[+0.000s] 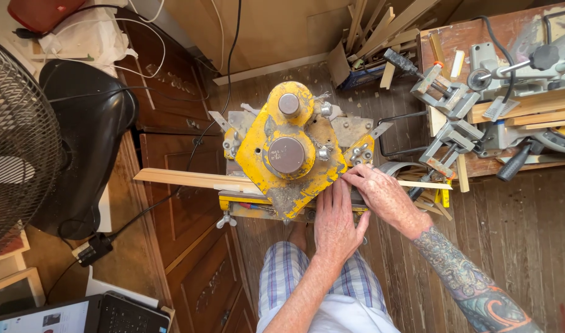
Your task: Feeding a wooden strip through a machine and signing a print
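Fingers of the right hand lay flat and extended, pressing down on a thin wooden strip where it emerged from under the yellow machine; they were not curled around it. The left hand rested open beside the right, palm down, its fingers stretched toward the lower edge of the machine's yellow head, gripping nothing that could be seen. Whether its fingertips touched the strip or only the machine's base could not be told.

The strip ran straight across the machine's bed, one long end sticking out well to the left over the dark wooden cabinet, a shorter end showing to the right past the hands. It looked whole on both sides, so by the look of it the piece was seated and held but not yet cut or pressed; the working stroke seemed still to come.

Further out, a vise and a saw stood on the table at the right, with offcuts heaped behind. A fan and a laptop sat at the left, above the plank floor.
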